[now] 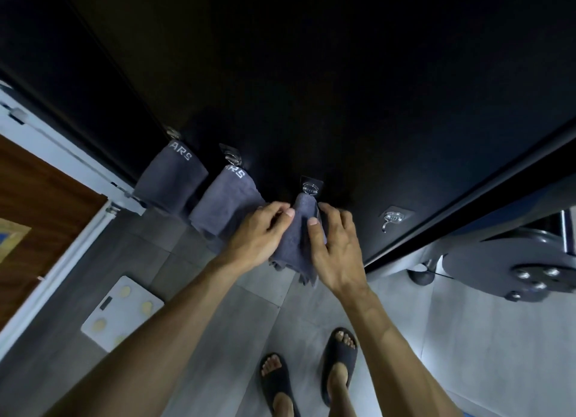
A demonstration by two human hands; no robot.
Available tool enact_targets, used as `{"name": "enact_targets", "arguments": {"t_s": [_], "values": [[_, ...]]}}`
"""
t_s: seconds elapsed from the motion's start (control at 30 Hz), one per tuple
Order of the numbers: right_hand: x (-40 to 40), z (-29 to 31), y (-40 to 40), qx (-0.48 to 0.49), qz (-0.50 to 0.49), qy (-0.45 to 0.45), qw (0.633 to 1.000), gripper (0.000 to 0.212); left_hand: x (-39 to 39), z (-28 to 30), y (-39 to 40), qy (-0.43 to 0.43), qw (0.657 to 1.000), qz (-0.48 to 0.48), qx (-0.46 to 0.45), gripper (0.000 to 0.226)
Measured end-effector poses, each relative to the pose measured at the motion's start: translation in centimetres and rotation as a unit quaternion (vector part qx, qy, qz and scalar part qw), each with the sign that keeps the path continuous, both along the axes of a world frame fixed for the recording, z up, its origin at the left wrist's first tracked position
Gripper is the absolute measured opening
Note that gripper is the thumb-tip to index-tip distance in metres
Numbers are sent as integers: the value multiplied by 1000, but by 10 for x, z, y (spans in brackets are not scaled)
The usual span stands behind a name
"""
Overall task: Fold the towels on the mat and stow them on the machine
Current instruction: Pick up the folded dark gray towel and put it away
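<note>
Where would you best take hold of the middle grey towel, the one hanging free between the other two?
Grip the middle grey towel just under its hook, coming from the front: the cloth is gathered there, while the lower part hangs wide and loose.

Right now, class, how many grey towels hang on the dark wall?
3. The left towel hangs nearest the door frame, the middle towel beside it, and the third towel is held by the left hand and right hand. None appear hidden.
</note>
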State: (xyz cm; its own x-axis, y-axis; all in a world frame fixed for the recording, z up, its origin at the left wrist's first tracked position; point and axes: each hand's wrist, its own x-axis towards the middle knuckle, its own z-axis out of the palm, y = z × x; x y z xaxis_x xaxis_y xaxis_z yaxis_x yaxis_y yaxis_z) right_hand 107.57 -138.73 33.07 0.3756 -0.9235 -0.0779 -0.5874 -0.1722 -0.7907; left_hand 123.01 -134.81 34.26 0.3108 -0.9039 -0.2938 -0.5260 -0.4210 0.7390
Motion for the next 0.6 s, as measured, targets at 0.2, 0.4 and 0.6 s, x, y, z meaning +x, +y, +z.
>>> {"name": "enact_targets", "arguments": {"t_s": [0.2, 0.4, 0.6], "values": [[13, 64, -2, -105, 105, 72, 986, 53, 13, 40, 55, -71, 997, -11, -33, 34], [56, 119, -1, -183, 308, 127, 925, 44, 15, 85, 110, -210, 975, 69, -7, 41], [96, 150, 0, -236, 474, 122, 839, 41, -15, 105, 148, -301, 928, 216, 34, 38]]}}
